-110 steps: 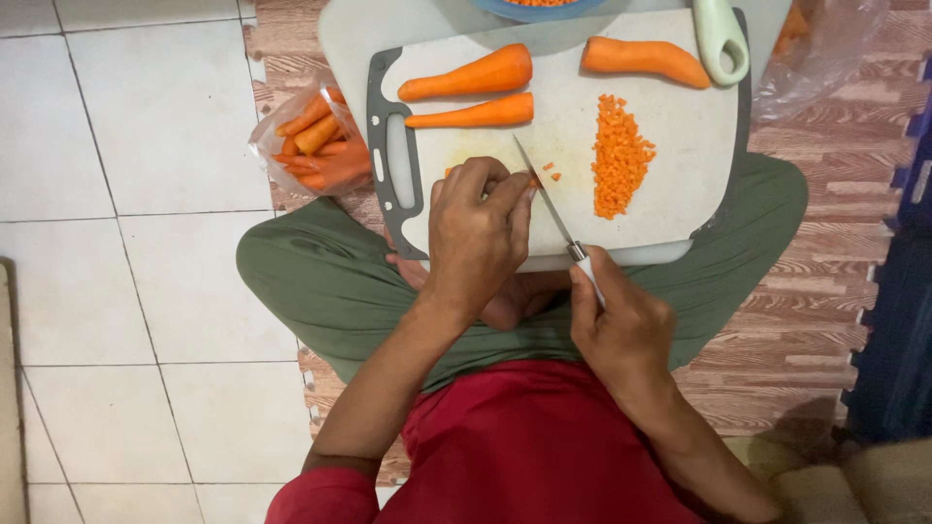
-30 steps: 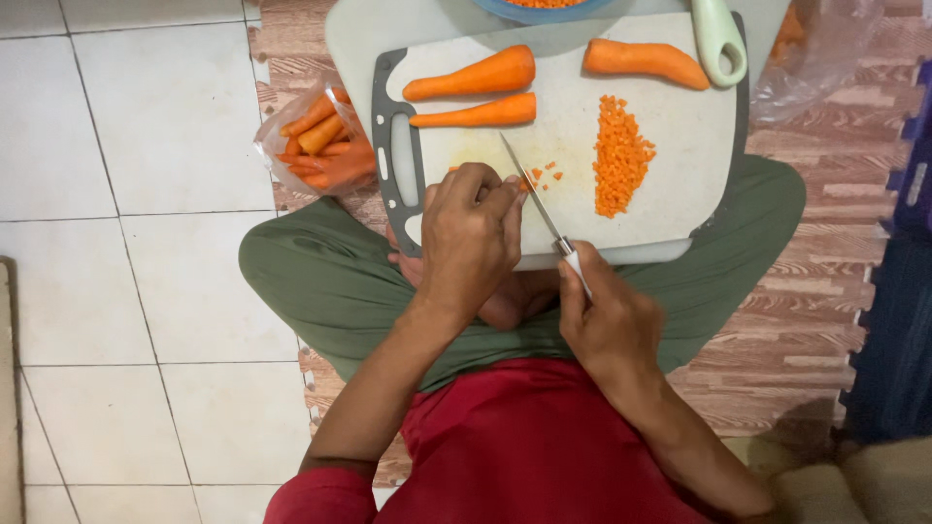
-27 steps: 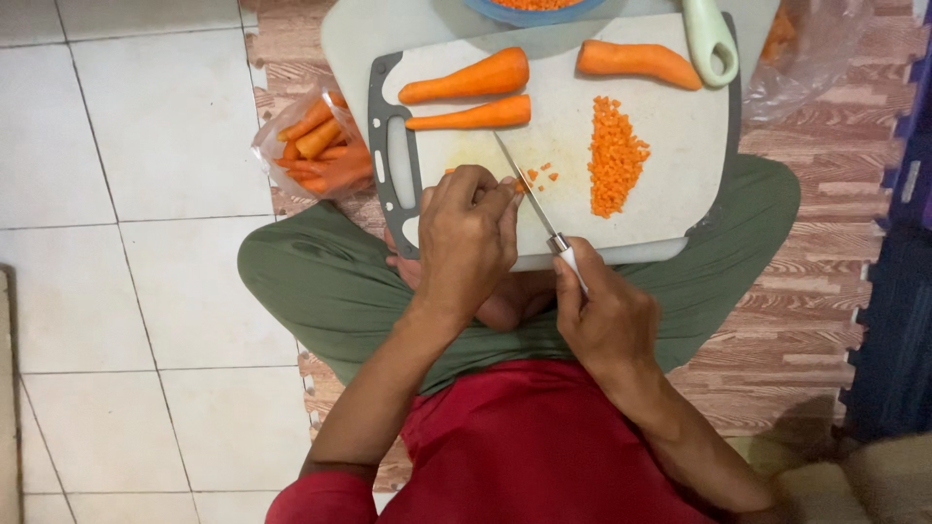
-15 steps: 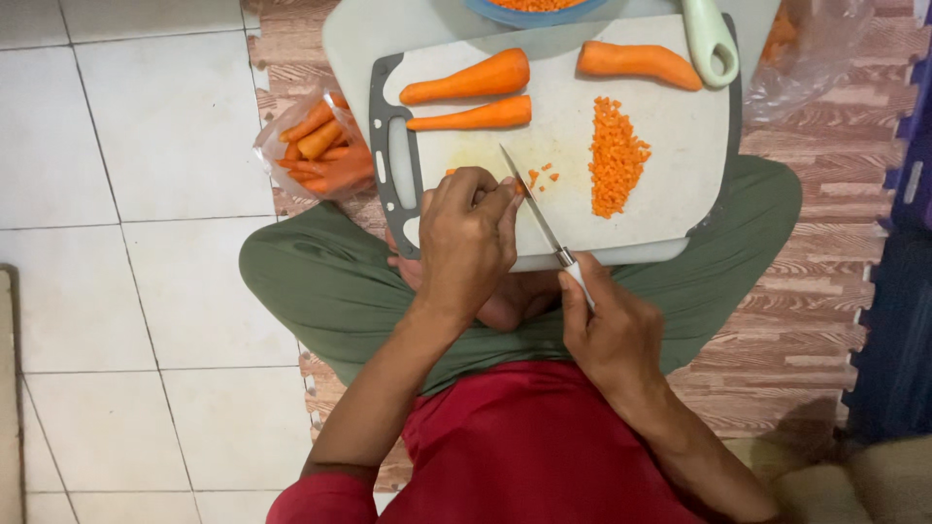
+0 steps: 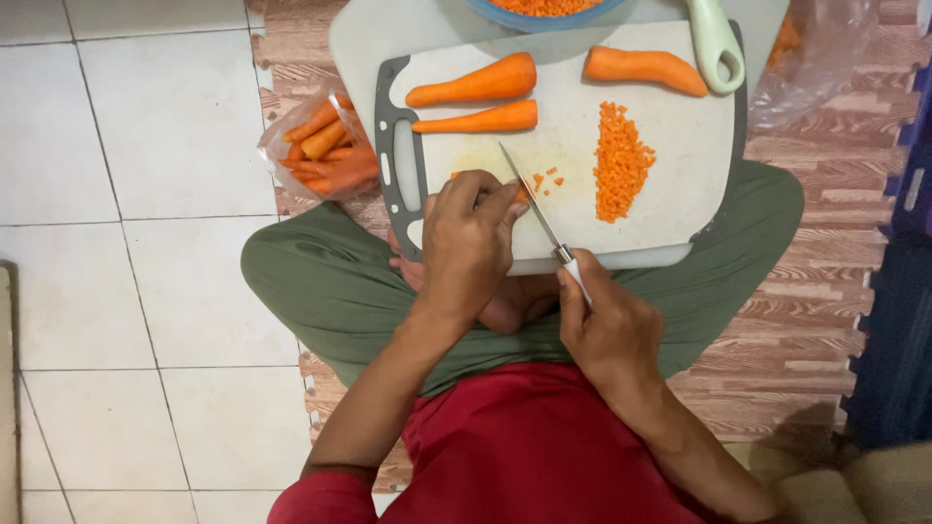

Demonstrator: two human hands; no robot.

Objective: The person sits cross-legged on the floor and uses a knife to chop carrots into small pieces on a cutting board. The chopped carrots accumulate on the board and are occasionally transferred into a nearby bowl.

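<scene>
Knife (image 5: 532,204) tip has swung left vs 1 s ago; right hand (image 5: 607,325) grips handle, left hand (image 5: 469,238) fingers clamp carrot piece (image 5: 522,194) — dicing continues.

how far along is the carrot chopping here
Done: a pile of diced carrot sits on the cutting board, and more fills the blue bowl above it. In hand: the left hand pins a carrot piece, mostly hidden, while the right hand works the knife beside a few fresh bits. Left: three whole carrots on the board and a bag of carrots on the floor.
</scene>
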